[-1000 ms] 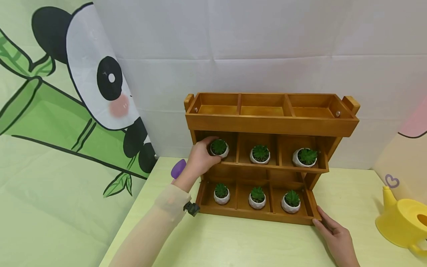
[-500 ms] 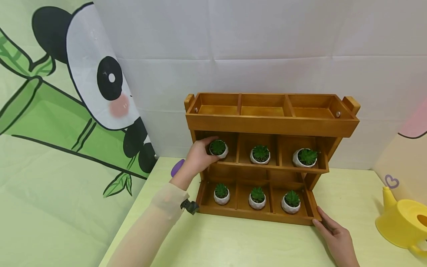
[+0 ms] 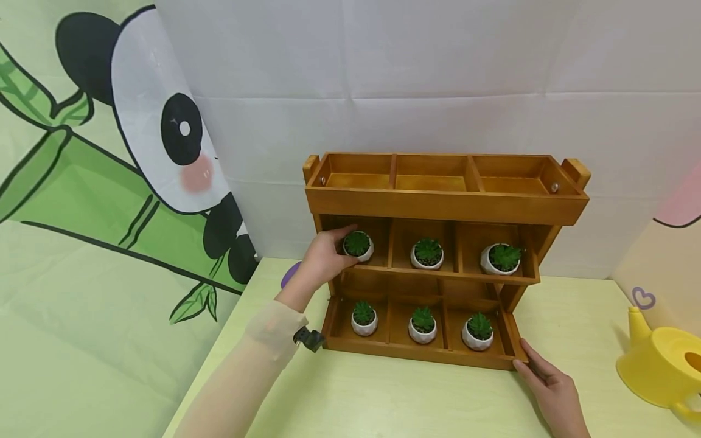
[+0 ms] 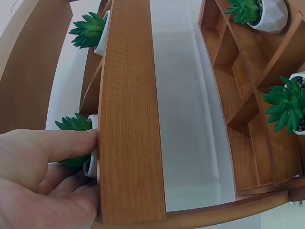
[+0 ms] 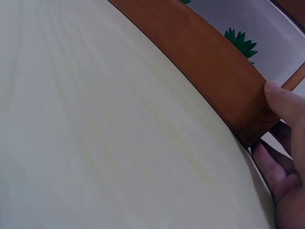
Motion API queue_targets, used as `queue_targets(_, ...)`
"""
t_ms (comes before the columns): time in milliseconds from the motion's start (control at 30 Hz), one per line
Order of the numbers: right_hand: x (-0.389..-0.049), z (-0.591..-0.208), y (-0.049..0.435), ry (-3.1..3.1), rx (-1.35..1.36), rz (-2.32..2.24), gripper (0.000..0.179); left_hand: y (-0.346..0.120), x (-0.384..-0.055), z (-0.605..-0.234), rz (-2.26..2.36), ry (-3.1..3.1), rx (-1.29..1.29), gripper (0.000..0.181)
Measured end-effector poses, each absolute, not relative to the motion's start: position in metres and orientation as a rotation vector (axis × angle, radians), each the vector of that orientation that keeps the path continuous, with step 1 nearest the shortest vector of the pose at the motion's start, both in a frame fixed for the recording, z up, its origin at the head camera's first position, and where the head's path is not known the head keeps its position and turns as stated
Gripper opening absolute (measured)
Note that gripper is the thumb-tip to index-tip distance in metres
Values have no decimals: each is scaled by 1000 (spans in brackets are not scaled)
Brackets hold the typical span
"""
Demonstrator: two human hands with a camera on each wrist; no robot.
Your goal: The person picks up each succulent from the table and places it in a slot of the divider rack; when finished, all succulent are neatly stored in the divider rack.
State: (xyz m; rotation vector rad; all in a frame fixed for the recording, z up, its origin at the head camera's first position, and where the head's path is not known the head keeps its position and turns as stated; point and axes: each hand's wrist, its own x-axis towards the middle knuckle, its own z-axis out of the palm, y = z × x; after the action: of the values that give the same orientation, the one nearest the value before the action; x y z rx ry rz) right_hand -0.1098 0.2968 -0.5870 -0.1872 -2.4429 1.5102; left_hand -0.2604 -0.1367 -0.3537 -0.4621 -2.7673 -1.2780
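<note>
My left hand [image 3: 327, 255] grips a small potted succulent [image 3: 357, 244] in the left compartment of the rack's middle tier. In the left wrist view, thumb and fingers lie around its white pot [image 4: 91, 162], partly behind the tier's front board. The brown wooden flower rack [image 3: 446, 207] has three tiers, each split into three compartments. At its bottom right corner my right hand [image 3: 554, 392] holds the wood, thumb on the front board [image 5: 209, 62] and fingers at the side. Two more succulents, the middle one [image 3: 427, 252] and the right one [image 3: 502, 258], share the middle tier.
The bottom tier holds three potted succulents: left [image 3: 364, 317], middle [image 3: 422, 324] and right [image 3: 477, 331]. A yellow watering can [image 3: 657, 365] stands right of the rack on the pale table [image 3: 405, 395]. Something purple [image 3: 290, 275] shows behind my left forearm. A white cloth wall [image 3: 438, 79] rises behind.
My left hand and the succulent it holds have shifted slightly left within the compartment, and the left forearm has shifted left. The right hand stays at the rack's corner.
</note>
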Motion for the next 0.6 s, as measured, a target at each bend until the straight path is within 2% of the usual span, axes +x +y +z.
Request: queue_targets(600,-110,-586,297,-2455,-201,1498,53,-141,-256,-359,-1314,-2738,-487,66)
